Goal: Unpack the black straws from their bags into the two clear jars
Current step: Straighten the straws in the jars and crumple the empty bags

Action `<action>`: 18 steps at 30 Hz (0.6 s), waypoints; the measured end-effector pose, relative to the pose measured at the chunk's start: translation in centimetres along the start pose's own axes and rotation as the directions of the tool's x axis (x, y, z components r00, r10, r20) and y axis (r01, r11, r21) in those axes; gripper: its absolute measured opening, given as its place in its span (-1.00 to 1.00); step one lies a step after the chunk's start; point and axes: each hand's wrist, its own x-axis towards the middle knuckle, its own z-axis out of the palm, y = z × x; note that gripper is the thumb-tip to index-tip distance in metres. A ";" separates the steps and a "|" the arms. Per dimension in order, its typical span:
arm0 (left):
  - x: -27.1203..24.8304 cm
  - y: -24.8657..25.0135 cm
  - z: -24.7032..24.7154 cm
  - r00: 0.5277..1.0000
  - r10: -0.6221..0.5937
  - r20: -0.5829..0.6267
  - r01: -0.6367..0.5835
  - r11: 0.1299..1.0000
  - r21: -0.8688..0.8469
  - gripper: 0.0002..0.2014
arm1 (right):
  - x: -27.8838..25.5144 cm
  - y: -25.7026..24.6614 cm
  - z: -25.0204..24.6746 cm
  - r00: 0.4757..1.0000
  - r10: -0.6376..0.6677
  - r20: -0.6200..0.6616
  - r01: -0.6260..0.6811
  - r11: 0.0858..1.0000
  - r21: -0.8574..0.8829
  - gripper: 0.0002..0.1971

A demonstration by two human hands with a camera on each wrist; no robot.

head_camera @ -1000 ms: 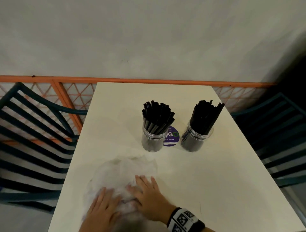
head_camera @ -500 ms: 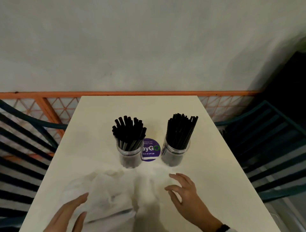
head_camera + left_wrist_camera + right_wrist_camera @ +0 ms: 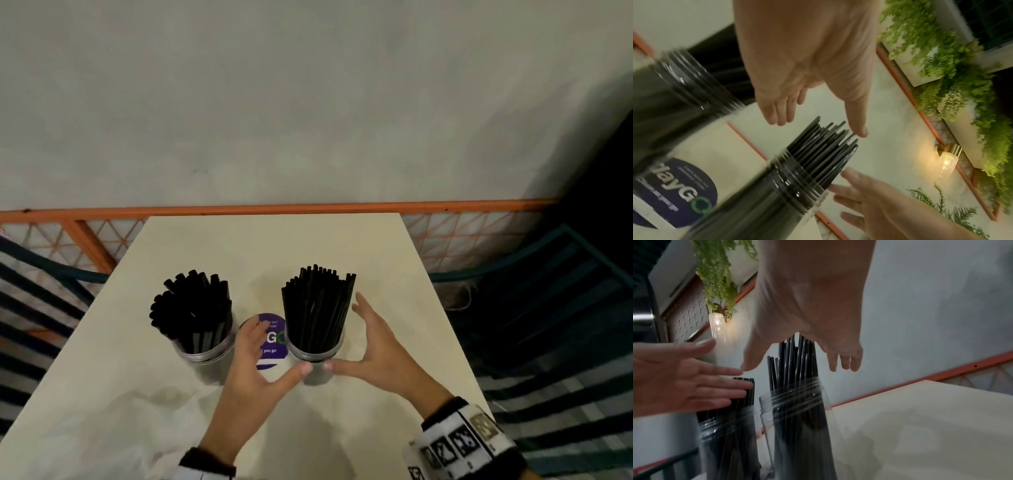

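Two clear jars stand side by side, each packed with upright black straws: the left jar (image 3: 202, 356) and the right jar (image 3: 313, 363). My left hand (image 3: 260, 359) and right hand (image 3: 370, 342) flank the right jar with straight fingers. Both thumbs point at its near side, and I cannot tell if they touch it. The left wrist view shows the right jar (image 3: 797, 186) below my spread left hand (image 3: 818, 123). Seen from the right wrist, the right jar (image 3: 797, 402) stands under my right hand (image 3: 797, 366). Pale, blurred empty bag plastic (image 3: 137, 421) lies at the near left.
A round purple sticker (image 3: 272, 339) lies on the cream table (image 3: 274, 246) between the jars. Dark slatted chairs (image 3: 548, 342) stand on both sides. An orange rail (image 3: 308, 207) and a grey wall run behind the table's far edge.
Both hands have left the crumpled bag plastic and moved forward to either side of the right jar. The head view has swung, so the jars sit nearer and lower.
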 end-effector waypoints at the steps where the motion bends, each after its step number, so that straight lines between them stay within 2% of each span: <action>1: 0.9 -0.2 0.6 1.000 -0.023 0.017 0.023 1.000 0.009 0.10 | 1.0 -0.1 -0.1 0.999 -0.042 0.007 0.041 0.996 0.075 0.22; 3: 2.8 -0.2 1.5 0.996 -0.056 0.063 0.054 0.998 0.029 0.34 | 2.7 -0.7 -0.2 0.993 -0.115 0.027 0.109 0.982 0.156 0.03; 5: 4.8 0.1 2.0 0.992 -0.054 0.114 0.048 0.997 0.055 0.39 | 3.9 -1.4 -0.1 0.987 -0.155 0.038 0.146 0.973 0.179 -0.12; 6: 5.7 0.4 2.1 0.990 -0.050 0.133 0.040 0.997 0.071 0.38 | 4.4 -1.6 0.1 0.985 -0.169 0.045 0.156 0.966 0.204 -0.13; 9: 7.8 1.0 2.6 0.988 -0.015 0.155 0.006 0.998 0.056 0.17 | 5.5 -0.9 1.5 0.978 -0.177 0.111 0.138 0.946 0.294 0.12; 10: 8.2 1.1 2.9 0.988 0.004 0.157 -0.010 0.999 0.034 0.09 | 5.6 -0.9 2.2 0.980 -0.163 0.109 0.125 0.948 0.294 0.14; 14: 8.4 0.4 3.8 0.988 0.074 0.133 -0.069 0.997 -0.039 -0.17 | 6.1 -1.2 3.9 0.991 -0.092 -0.097 0.114 0.960 0.256 -0.19; 16: 8.2 0.3 3.8 0.987 0.102 0.125 -0.093 0.993 -0.076 -0.17 | 6.0 -1.6 3.9 0.984 -0.085 -0.157 0.125 0.957 0.262 -0.29; 18: 8.2 0.2 3.4 0.984 0.115 0.138 -0.101 0.989 -0.107 -0.08 | 5.7 -1.5 3.5 0.985 -0.086 -0.147 0.125 0.950 0.285 -0.22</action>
